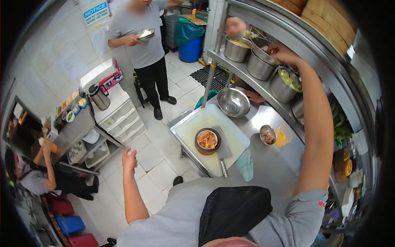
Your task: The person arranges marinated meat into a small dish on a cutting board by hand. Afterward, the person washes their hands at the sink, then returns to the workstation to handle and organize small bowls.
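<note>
On the steel shelf (257,84), upper right: one shallow metal pan (261,54), resting over a steel pot (260,71), whose contents are hidden beneath it; the right hand (282,53) is at the pan, fingertips over its inside and partly lost behind its own knuckles, so whether they grip anything cannot be told. Either side along the shelf: a pot of pale food (236,53), contents indistinct, and a pot of cut greens (280,89); a further pot (297,110) is largely covered by the right forearm. Left hand (130,161): raised over the tiled floor, fingers loosely bent, nothing seen in it, palm only partly visible. On the bench (267,173): a white board (189,123) carrying a brown round pot (201,151) filled with orange-brown pieces, unidentified; a cleaver (224,149), touching or just beside the pot, contact unclear; a green cloth (245,166) at the board's edge; one wide steel bowl (233,102); one small bowl of meat-like pieces (262,130), beside a clear container (288,133) with something yellow-orange. Beneath the shelf, near the wide bowl: another person's hand (255,97), wrist and arm mostly concealed. Across the floor: a standing co-worker (148,51), head cut off by the frame, holding a metal dish (145,35).
</note>
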Motion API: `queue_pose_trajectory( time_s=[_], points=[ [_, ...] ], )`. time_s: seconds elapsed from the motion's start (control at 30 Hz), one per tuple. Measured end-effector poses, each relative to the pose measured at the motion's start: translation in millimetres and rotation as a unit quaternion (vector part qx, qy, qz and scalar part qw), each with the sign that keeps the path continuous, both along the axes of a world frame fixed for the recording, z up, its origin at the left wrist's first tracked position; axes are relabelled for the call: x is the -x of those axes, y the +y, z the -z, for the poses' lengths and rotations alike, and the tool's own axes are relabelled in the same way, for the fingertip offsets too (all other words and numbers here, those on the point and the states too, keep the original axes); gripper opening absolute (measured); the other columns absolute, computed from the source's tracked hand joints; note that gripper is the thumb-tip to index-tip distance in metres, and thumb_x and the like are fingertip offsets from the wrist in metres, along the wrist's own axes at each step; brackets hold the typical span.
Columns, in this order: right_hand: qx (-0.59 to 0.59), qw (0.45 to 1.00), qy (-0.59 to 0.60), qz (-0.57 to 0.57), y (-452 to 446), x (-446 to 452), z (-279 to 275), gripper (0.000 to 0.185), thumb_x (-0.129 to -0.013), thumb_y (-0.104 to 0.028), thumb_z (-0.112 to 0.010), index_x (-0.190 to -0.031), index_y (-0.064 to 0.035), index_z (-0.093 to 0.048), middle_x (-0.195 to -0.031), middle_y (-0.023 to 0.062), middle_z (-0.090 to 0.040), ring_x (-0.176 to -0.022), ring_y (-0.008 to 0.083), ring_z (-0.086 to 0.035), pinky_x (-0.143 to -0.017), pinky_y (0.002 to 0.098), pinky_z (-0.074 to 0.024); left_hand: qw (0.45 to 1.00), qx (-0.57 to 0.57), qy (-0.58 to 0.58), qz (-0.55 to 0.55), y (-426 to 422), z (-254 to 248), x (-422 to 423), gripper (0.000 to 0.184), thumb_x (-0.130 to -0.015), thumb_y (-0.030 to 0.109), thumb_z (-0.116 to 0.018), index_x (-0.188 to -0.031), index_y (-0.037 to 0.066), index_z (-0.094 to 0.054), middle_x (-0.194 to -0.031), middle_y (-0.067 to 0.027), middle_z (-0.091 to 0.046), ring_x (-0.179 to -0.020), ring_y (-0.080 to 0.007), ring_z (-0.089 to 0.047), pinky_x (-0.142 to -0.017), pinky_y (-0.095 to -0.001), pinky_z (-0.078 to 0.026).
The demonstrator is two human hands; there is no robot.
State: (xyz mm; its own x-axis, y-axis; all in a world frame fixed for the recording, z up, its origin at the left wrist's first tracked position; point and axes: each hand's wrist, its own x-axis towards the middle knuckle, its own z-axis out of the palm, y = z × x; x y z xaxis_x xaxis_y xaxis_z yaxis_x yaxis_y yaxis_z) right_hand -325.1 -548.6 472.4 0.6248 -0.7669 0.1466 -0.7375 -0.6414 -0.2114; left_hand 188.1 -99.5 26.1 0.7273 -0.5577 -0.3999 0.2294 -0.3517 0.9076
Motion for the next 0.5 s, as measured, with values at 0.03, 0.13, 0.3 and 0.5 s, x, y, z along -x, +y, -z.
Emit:
queue_pose_trajectory(
  time_s=[0.03,0.13,0.3,0.5],
  points=[
    [-0.005,1.000,0.002,-0.009,-9.2,2.0,3.7,0.029,-0.077,-0.012,-0.072,-0.104,-0.0016,-0.076,-0.084,0.0045,-0.070,-0.077,0.0144,-0.063,-0.070,0.0284,-0.0502,0.999,-0.038,0.000,-0.011,16.9,37.5,-4.5,0.055,-0.096,0.020,-0.070,-0.144,0.006,-0.049,-0.062,0.0019,-0.046,-0.046,-0.0099,-0.040,-0.040,-0.0298,-0.030],
    [-0.024,0.999,0.021,-0.014,1.1,-8.6,-2.1,0.029,-0.076,-0.012,-0.073,-0.102,-0.0007,-0.077,-0.086,0.0061,-0.073,-0.077,0.0151,-0.065,-0.072,0.0294,-0.0513,0.990,-0.142,0.017,-0.017,66.4,147.3,-14.1,0.059,-0.094,0.020,-0.069,-0.145,0.006,-0.045,-0.069,-0.0040,-0.051,-0.049,-0.0145,-0.047,-0.041,-0.0330,-0.036],
    [-0.004,0.998,0.069,0.011,-7.8,-8.1,-3.2,0.027,-0.076,-0.014,-0.073,-0.098,0.0002,-0.077,-0.083,0.0076,-0.074,-0.074,0.0148,-0.065,-0.071,0.0305,-0.0514,0.974,-0.199,0.095,-0.043,129.7,228.2,20.6,0.021,-0.093,0.015,-0.067,-0.105,0.003,-0.054,-0.064,-0.0065,-0.048,-0.049,-0.0194,-0.047,-0.039,-0.0374,-0.036],
    [0.040,0.988,0.134,0.063,18.5,-20.8,-10.4,0.019,-0.079,-0.019,-0.073,-0.087,-0.0013,-0.076,-0.072,0.0058,-0.068,-0.065,0.0125,-0.057,-0.059,0.0322,-0.0441,0.956,-0.237,0.169,-0.023,164.5,235.9,48.1,0.017,-0.088,0.008,-0.066,-0.087,0.003,-0.049,-0.064,-0.0083,-0.045,-0.046,-0.0187,-0.042,-0.038,-0.0361,-0.030]
  ],
)
